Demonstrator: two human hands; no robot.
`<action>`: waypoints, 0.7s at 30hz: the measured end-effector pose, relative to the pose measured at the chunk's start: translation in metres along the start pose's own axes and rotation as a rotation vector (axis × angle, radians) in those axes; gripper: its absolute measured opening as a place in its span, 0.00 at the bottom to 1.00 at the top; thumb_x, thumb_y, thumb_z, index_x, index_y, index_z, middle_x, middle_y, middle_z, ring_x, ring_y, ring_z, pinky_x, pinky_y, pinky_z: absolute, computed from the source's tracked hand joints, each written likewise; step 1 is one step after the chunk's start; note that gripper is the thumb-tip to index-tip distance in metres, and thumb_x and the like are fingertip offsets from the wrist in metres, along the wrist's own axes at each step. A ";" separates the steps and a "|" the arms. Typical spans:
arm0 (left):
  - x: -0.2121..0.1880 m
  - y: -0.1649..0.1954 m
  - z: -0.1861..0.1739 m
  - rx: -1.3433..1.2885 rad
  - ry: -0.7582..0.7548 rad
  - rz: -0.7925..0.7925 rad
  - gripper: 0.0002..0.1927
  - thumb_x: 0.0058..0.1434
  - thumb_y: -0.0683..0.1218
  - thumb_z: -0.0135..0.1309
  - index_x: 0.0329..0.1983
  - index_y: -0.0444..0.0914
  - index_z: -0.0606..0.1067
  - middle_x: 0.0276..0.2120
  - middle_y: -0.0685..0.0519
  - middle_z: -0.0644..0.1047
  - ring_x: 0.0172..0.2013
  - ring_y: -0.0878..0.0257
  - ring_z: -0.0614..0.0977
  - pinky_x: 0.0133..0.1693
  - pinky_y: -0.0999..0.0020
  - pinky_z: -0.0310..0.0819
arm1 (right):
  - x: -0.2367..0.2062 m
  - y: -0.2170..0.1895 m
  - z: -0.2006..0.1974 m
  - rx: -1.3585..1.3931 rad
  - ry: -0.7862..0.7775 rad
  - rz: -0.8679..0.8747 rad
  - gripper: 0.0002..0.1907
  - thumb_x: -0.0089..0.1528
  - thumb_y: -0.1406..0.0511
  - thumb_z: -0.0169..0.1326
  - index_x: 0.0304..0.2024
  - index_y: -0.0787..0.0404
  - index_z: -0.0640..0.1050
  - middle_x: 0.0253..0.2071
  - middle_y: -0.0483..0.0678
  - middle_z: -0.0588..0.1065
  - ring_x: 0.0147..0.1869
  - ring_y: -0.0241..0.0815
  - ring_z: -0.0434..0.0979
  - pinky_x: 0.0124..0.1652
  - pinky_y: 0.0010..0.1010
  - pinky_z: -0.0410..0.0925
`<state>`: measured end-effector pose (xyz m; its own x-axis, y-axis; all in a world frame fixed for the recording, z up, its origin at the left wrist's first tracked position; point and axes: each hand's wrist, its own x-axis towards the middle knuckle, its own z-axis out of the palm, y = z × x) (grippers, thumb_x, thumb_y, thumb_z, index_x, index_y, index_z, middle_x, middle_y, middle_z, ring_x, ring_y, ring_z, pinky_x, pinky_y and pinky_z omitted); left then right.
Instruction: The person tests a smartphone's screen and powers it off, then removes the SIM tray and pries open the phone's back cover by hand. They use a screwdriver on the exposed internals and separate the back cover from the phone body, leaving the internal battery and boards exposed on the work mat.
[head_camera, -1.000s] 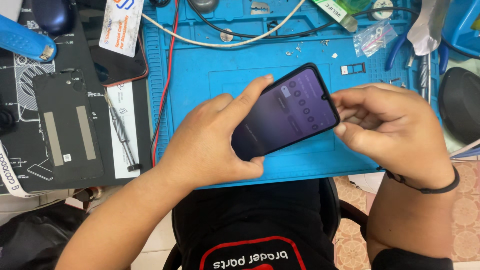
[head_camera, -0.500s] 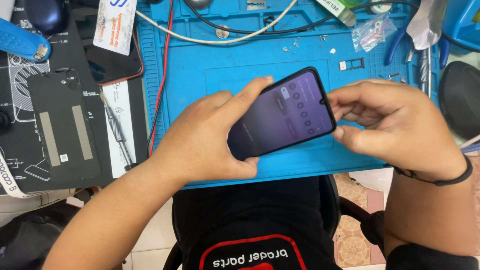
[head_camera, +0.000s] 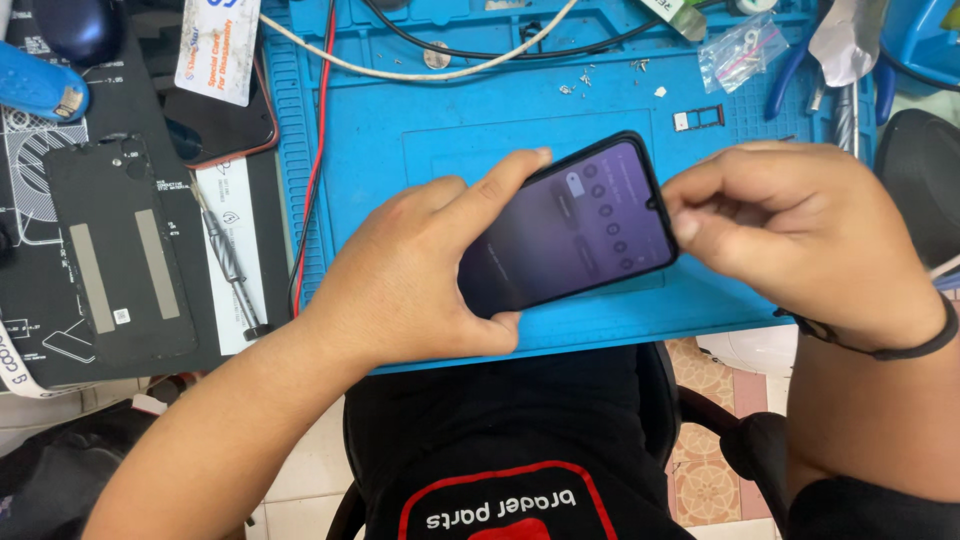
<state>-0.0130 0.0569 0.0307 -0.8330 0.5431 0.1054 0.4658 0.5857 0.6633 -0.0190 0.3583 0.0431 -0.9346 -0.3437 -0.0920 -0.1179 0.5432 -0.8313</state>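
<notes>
Phone (head_camera: 575, 228) with its screen lit sits tilted above the near edge of the blue mat (head_camera: 400, 120), held off the surface between both hands. Left hand (head_camera: 420, 275) is closed round its lower end, thumb under the near edge and forefinger laid along the far edge. Right hand (head_camera: 790, 235) pinches the upper end, fingers curled at the corner by the camera notch; whether it also holds some small tool there I cannot tell.

By its look the phone is a thin, stiff slab, light enough for one hand, with a smooth glass face that would slip under damp fingers and crack if dropped or bent. The long edges look like the safe place to grip, as the left hand does, keeping pressure off the glass.

Beyond it on the mat lie a small card tray (head_camera: 697, 119), a few loose screws (head_camera: 580, 80) and a clear plastic bag (head_camera: 742, 50) of small parts near the far right corner. Pliers (head_camera: 800, 70) with blue handles lie just beside the bag. A white cable (head_camera: 420, 68) and a red wire (head_camera: 318, 150) cross the mat's far and left sides.

Left of the mat, a dark back cover (head_camera: 118, 250) with two grey strips lies flat. A white rectangular label (head_camera: 222, 45) with blue and orange print rests on another dark phone (head_camera: 225, 125) at the far left, and a white leaflet (head_camera: 232, 255) with a screwdriver (head_camera: 228, 258) on it lies between cover and mat.
</notes>
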 end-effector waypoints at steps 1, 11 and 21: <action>0.000 0.001 0.001 -0.028 0.009 0.001 0.56 0.39 0.52 0.69 0.74 0.46 0.60 0.29 0.49 0.73 0.33 0.51 0.76 0.38 0.57 0.72 | -0.001 -0.002 -0.001 -0.028 0.029 -0.029 0.13 0.62 0.70 0.59 0.49 0.68 0.82 0.40 0.49 0.80 0.41 0.35 0.79 0.41 0.25 0.71; 0.004 0.005 0.023 -0.258 0.408 0.000 0.57 0.48 0.47 0.70 0.74 0.32 0.49 0.51 0.40 0.76 0.52 0.47 0.80 0.54 0.58 0.74 | -0.007 -0.007 0.084 0.669 0.304 -0.015 0.24 0.69 0.65 0.50 0.66 0.68 0.69 0.60 0.56 0.73 0.59 0.44 0.79 0.58 0.34 0.72; -0.019 -0.001 0.038 -0.714 0.166 -0.022 0.53 0.61 0.36 0.59 0.81 0.36 0.39 0.69 0.40 0.65 0.73 0.53 0.69 0.70 0.58 0.67 | 0.013 -0.009 0.118 0.680 0.336 -0.188 0.34 0.69 0.75 0.51 0.77 0.71 0.56 0.66 0.54 0.70 0.69 0.40 0.72 0.68 0.32 0.66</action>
<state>0.0132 0.0690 0.0002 -0.9005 0.4046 0.1596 0.1875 0.0300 0.9818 0.0093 0.2592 -0.0155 -0.9836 -0.0738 0.1646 -0.1544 -0.1277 -0.9797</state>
